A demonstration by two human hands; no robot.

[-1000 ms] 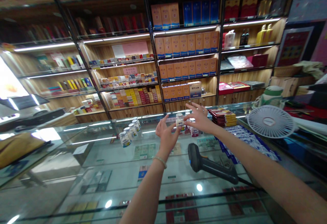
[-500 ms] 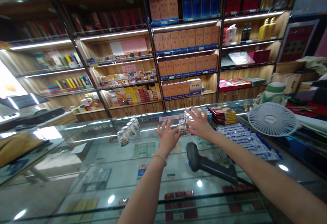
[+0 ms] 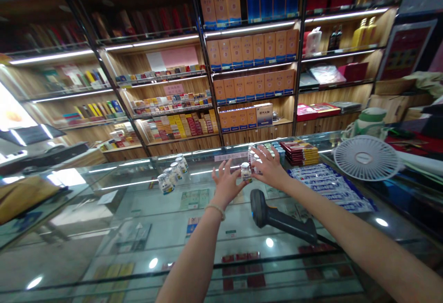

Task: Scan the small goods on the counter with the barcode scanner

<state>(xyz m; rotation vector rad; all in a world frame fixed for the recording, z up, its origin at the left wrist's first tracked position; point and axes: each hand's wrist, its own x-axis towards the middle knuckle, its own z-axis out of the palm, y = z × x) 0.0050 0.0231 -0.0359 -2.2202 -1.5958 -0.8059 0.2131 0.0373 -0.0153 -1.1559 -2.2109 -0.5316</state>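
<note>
A small clear jar [image 3: 245,172] with a pale lid and light contents stands upright between my hands over the glass counter. My left hand [image 3: 224,185] has its thumb and index finger at the jar's left side, with the other fingers spread upward. My right hand [image 3: 270,170] grips the same jar from the right with thumb and fingertips. More small jars [image 3: 252,148] stand behind my right hand, partly hidden by its fingers. At left, a slanting row of similar jars [image 3: 173,174] stands on the glass. Closer to me lies a black barcode scanner [image 3: 282,222].
Blue-and-white packets [image 3: 330,187] lie flat beside my right forearm. Behind them are stacked red and yellow packs [image 3: 299,152] and small light-blue cans [image 3: 279,154]. A white fan [image 3: 367,157] stands right. Shelves with orange boxes [image 3: 244,51] line the wall.
Both hands and the jar between them have stayed almost in place. The view has shifted slightly, so the scanner and packets appear a little farther left and up.
</note>
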